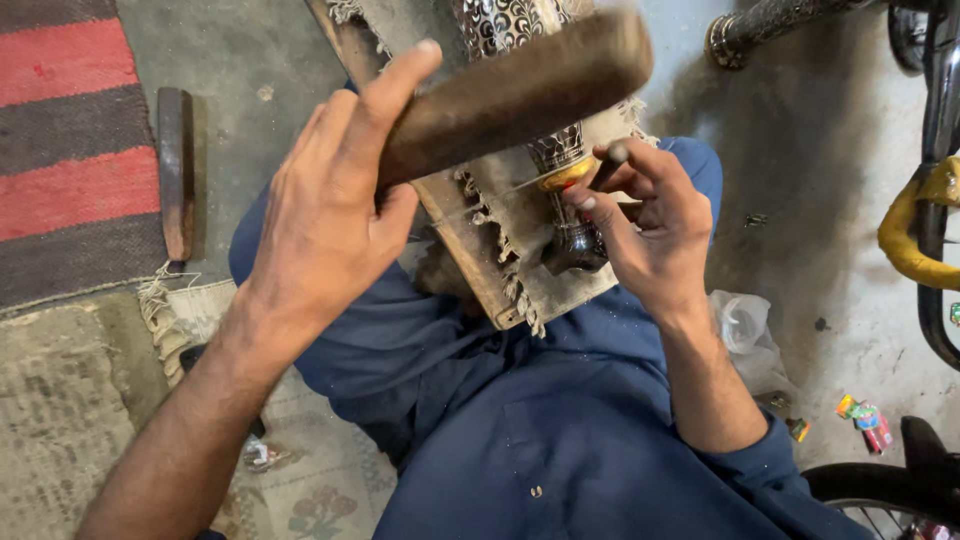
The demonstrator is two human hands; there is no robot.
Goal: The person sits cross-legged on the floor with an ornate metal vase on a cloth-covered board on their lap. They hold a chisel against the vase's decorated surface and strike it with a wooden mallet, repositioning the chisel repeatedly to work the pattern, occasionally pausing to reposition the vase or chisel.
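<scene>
Striped rug [70,150], bike wheel [880,495], plastic bag [745,330]

Soft daylight fell evenly, brightest on the concrete floor [840,200] at right; the raised wooden block [520,95] was motion-blurred, and shadows stayed faint.

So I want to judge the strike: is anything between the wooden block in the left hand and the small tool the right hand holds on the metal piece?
Nothing visible. The wooden block in the left hand hangs above the thin tool held by the right hand against the patterned metal piece.
</scene>
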